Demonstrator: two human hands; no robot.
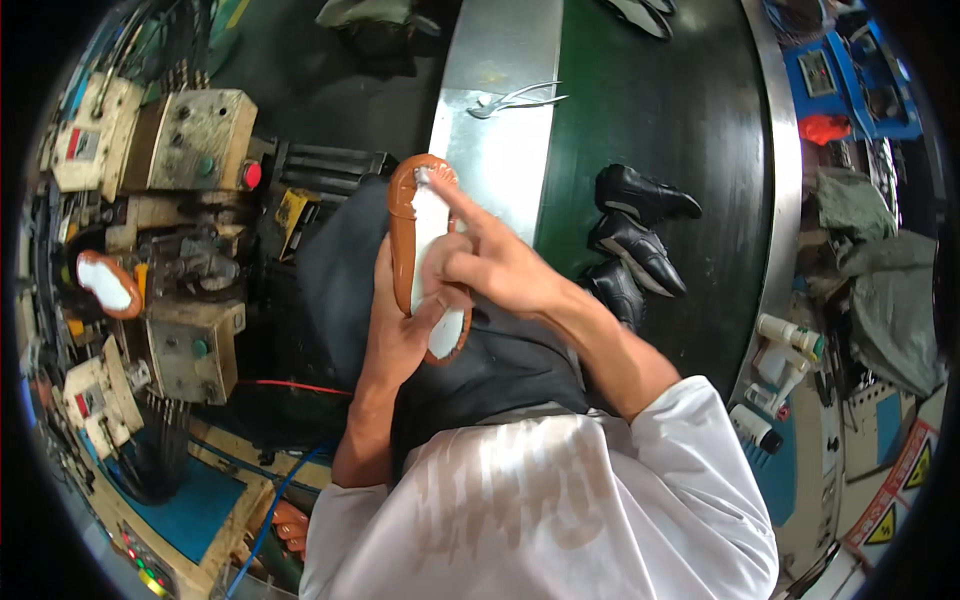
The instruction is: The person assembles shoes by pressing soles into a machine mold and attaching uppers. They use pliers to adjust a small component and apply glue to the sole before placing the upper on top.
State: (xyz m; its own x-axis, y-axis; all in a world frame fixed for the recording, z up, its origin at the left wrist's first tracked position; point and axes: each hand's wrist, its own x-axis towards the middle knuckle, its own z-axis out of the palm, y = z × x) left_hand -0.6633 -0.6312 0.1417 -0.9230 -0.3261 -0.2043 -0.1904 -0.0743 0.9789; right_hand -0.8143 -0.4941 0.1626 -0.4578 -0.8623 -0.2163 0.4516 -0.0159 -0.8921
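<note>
A brown shoe upper (403, 245) lies bottom up above my lap, with a white insole board covering most of its underside. My left hand (390, 340) grips it from the left and below, the thumb pressed over the near part of the white sole. Above the sole is my right hand (505, 270). Its index finger stretches out and touches the far end, where the brown edge is gathered in pleats. The other fingers of that hand curl over the middle of the sole, and I see nothing held in them.
Metal pincers (515, 101) rest on the steel ledge (495, 45) ahead. Several black shoes (640, 250) stand on the dark belt (700, 120) to the right. At left is a machine with control boxes (205, 140), beside another white-soled brown shoe upper (105, 285). Bottles (790, 335) stand far right.
</note>
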